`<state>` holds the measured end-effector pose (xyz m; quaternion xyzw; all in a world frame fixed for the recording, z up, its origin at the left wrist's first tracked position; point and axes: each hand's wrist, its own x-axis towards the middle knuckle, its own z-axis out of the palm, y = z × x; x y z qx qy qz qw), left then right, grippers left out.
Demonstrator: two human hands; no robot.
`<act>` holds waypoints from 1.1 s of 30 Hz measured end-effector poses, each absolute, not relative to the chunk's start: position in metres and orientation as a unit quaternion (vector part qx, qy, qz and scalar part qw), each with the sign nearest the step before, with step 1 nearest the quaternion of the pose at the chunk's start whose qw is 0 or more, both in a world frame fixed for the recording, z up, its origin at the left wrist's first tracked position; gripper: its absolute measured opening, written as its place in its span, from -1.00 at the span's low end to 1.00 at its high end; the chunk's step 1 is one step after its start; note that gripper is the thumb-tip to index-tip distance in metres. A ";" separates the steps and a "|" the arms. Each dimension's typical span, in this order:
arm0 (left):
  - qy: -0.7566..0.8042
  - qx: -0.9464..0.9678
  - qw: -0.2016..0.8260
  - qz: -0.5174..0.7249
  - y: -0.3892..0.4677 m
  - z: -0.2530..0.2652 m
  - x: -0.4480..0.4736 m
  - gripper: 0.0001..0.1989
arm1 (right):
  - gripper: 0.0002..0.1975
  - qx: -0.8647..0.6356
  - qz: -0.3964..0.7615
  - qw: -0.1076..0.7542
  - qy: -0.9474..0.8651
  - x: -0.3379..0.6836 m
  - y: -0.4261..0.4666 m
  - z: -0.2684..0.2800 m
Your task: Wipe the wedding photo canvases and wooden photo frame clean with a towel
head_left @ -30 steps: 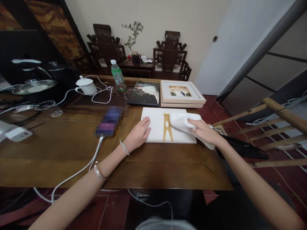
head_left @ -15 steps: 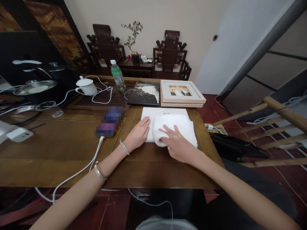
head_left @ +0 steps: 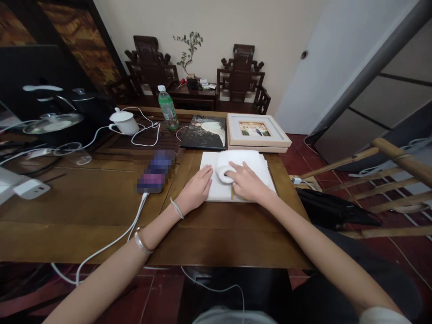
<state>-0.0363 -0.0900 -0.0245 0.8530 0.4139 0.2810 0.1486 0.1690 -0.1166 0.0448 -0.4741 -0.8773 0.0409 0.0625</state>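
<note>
Cream wall [head_left: 236, 18], carved dark chairs [head_left: 241, 74], red tile floor [head_left: 297, 153]

blurred patch [head_left: 154, 173] on table, white cloth [head_left: 241, 162] hiding most of board's gold figure [head_left: 232, 192]

Right hand [head_left: 248, 184] flat on white cloth [head_left: 236, 161] atop white board [head_left: 219, 191], left hand [head_left: 196, 189] alongside.

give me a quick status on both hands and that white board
Left hand flat on white board's left edge. Right hand pressing white cloth onto board. Photo frames just beyond; nothing blocking.
</note>
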 end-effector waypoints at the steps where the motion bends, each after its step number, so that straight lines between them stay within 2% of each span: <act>1: 0.422 0.842 0.162 0.296 -0.090 -0.024 -0.036 -0.54 | -0.51 -0.480 0.027 0.060 -0.875 0.164 -0.110 0.044; 5: 0.464 0.758 0.241 0.390 -0.088 -0.020 -0.035 -0.51 | -0.53 -0.444 0.007 0.042 -0.895 0.143 -0.111 0.037; 10: 0.491 0.684 0.280 0.460 -0.087 -0.012 -0.034 -0.50 | -0.57 -0.340 0.059 0.035 -0.938 0.139 -0.154 0.047; 13: 0.496 0.712 0.250 0.429 -0.088 -0.012 -0.034 -0.50 | -0.60 -0.326 0.114 0.030 -0.938 0.153 -0.177 0.065; 17: 0.456 0.804 0.187 0.333 -0.090 -0.017 -0.034 -0.54 | -0.59 -0.397 0.143 0.061 -0.905 0.189 -0.182 0.073; 20: 0.434 0.847 0.149 0.267 -0.092 -0.021 -0.034 -0.55 | -0.61 -0.463 0.116 0.106 -0.872 0.222 -0.170 0.058; 25: 0.428 0.864 0.115 0.239 -0.094 -0.023 -0.035 -0.53 | -0.62 -0.545 0.035 0.160 -0.822 0.251 -0.155 0.024; 29: 0.429 0.865 0.110 0.235 -0.094 -0.023 -0.035 -0.53 | -0.61 -0.553 0.008 0.143 -0.821 0.244 -0.171 0.016; 33: 0.429 0.865 0.111 0.236 -0.094 -0.025 -0.034 -0.53 | -0.63 -0.512 0.034 0.104 -0.852 0.241 -0.199 0.030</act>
